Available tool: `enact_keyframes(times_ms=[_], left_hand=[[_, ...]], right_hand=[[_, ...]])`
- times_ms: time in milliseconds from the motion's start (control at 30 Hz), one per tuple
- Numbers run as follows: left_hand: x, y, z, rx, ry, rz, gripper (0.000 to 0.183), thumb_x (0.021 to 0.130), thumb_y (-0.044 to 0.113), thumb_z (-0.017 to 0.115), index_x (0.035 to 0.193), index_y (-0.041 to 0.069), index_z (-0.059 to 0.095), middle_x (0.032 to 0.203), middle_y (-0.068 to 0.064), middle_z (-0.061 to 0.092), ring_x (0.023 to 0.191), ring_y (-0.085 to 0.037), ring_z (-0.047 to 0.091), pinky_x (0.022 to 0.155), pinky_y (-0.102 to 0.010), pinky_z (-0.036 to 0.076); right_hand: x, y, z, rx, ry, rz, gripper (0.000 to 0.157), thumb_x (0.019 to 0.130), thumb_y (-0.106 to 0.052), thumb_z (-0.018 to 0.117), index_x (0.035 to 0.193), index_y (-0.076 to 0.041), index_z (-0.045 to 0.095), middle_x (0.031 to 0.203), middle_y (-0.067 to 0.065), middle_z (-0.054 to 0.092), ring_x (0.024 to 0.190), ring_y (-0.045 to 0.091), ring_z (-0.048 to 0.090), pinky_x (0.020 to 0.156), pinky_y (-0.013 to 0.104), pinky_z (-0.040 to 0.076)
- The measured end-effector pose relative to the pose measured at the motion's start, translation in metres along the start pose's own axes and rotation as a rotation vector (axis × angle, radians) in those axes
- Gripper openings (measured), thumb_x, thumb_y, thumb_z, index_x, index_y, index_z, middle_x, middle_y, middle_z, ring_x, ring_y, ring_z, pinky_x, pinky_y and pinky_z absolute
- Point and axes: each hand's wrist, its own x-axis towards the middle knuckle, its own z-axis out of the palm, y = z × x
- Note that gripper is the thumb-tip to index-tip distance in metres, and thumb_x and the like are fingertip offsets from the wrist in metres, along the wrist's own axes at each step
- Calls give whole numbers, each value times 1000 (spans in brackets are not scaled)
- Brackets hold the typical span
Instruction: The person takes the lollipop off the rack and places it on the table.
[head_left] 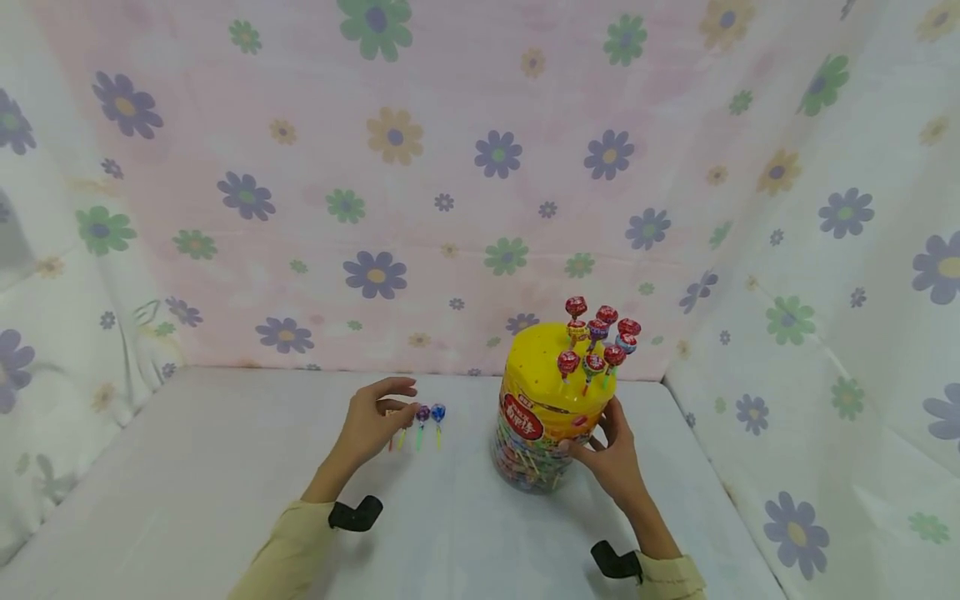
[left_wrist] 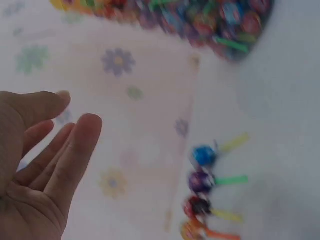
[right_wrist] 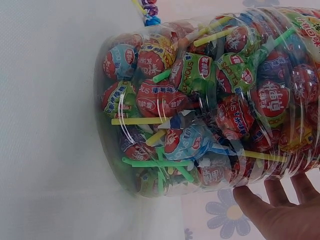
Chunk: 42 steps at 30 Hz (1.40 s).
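Observation:
My left hand (head_left: 372,421) hovers over a row of several wrapped lollipops, partly covering the left ones. Thumb and fingers are apart with nothing between them, as the left wrist view shows. In the row lie a blue lollipop (left_wrist: 204,156) on a yellow stick, a purple lollipop (left_wrist: 201,181) on a green stick, a dark red one and an orange one. My right hand (head_left: 613,458) holds a big clear jar (right_wrist: 200,192) by its right side, thumb at the front. Wrapped lollipops fill it. More lollipops (head_left: 567,364) stand upright in its yellow lid (head_left: 536,367).
A white cloth-covered table (head_left: 225,467) lies under everything. Behind it hangs a flower-print curtain (head_left: 442,200), with similar cloth at both sides. A black band piece (head_left: 356,513) sits at the left wrist, another (head_left: 617,560) at the right.

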Motion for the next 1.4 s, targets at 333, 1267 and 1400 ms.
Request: enact_keyframes(times_ms=[333, 1267, 1400], left_hand=[[0, 68, 51, -184, 56, 376, 27, 92, -7, 68, 119, -2, 69, 110, -22, 72, 91, -23, 75, 77, -29, 63], [20, 138, 133, -166, -147, 428, 42, 95, 0, 68, 135, -3, 58, 123, -19, 70, 110, -31, 70, 94, -27, 57], [21, 139, 136, -174, -128, 433, 40, 95, -1, 68, 134, -3, 59, 119, -19, 71, 108, -30, 71, 94, -27, 57]], right_hand=[[0, 2, -1, 8, -5, -9, 90, 87, -8, 81, 158, -18, 26, 155, 11, 40, 145, 40, 39, 113, 65, 35], [2, 6, -2, -5, 7, -32, 92, 88, -8, 80, 160, -17, 24, 158, 13, 37, 145, 42, 39, 112, 62, 37], [1, 5, -1, -10, 12, -31, 91, 87, -8, 80, 159, -17, 25, 155, 13, 40, 143, 42, 41, 110, 62, 39]])
